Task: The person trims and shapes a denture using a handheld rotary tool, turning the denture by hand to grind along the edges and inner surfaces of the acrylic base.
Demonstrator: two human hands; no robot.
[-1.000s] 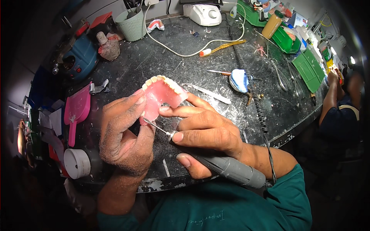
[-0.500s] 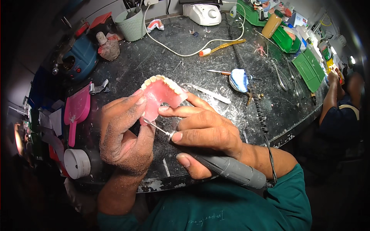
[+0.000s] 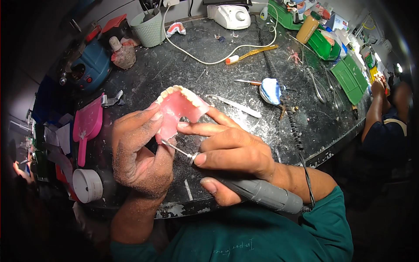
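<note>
Dusted with fine powder, my left hand [image 3: 142, 150] pinches the left side of a pink denture [image 3: 176, 107] with cream teeth along its far edge. My right hand [image 3: 238, 148] is wrapped round a dark grey rotary handpiece [image 3: 264, 194], its coiled cable running off by my forearm. The handpiece's thin metal bur [image 3: 176, 148] points left, its tip at the denture's near lower edge; whether it touches I cannot tell. Outstretched fingers of my right hand rest against the denture's right side.
Beyond the hands lie a scalpel [image 3: 238, 106], a blue-and-white mould [image 3: 270, 91] and a toothbrush [image 3: 233, 59]. At left are a pink dustpan [image 3: 88, 120] and a round white tub [image 3: 87, 185]. A white control box [image 3: 231, 16] stands at the back. Another person's arm [image 3: 375, 105] shows at far right.
The denture has shifted slightly left and tilted in my fingers. The bur tip has moved a little down and left along its lower edge.
</note>
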